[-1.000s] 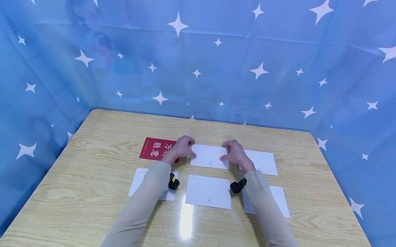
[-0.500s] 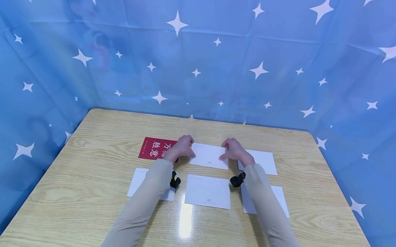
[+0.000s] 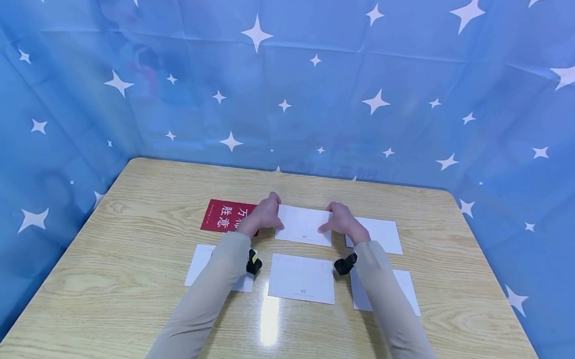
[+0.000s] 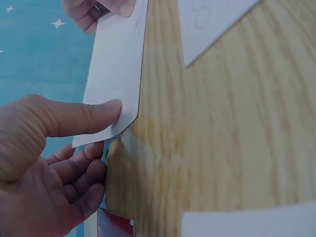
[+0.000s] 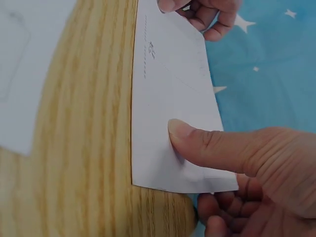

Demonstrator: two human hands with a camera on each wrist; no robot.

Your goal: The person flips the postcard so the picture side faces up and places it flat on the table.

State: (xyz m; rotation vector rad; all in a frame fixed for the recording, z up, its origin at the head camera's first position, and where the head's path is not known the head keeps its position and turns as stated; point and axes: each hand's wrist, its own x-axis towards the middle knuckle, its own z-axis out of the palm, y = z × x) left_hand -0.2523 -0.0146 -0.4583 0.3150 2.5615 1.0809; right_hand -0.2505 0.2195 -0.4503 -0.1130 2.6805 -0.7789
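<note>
A white card with small print along its near edge lies at the middle of the back row. My left hand pinches its left end, thumb on top and curled fingers beneath, as the left wrist view of the card shows. At the other end, my right hand pinches it the same way; in the right wrist view the thumb presses on the card and its far edge is raised. Beside my left hand lies a red card with white characters, partly covered by that hand.
Another white card lies right of my right hand. In the front row are a left white card and a right one, both partly under my sleeves, and a middle white card. A blue star-patterned curtain stands behind the wooden table.
The far edge of the held white card has risen off the table, while its near edge has stayed about where it was. Both hands have tilted slightly with it.
</note>
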